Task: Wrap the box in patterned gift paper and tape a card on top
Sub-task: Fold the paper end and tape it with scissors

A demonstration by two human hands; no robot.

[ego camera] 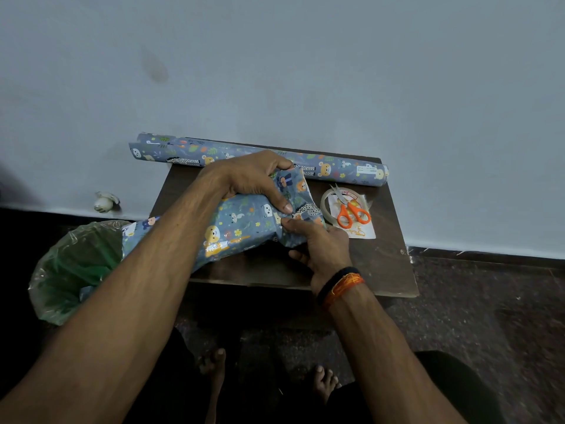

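The box (241, 223) lies on the small dark table (382, 264), covered in blue gift paper with cartoon animals. My left hand (253, 179) grips its right end from above, thumb pressed on the top face. My right hand (318, 246) pinches a fold of the loose paper at that same end. A white card (363, 232) with orange writing lies to the right, under orange-handled scissors (353, 214) and a roll of clear tape (328, 200). The box itself is hidden by the paper.
A roll of the same gift paper (336, 168) lies along the table's back edge against the pale wall. A green plastic bag (73, 270) sits on the floor at the left. My bare feet (324, 382) are below the table.
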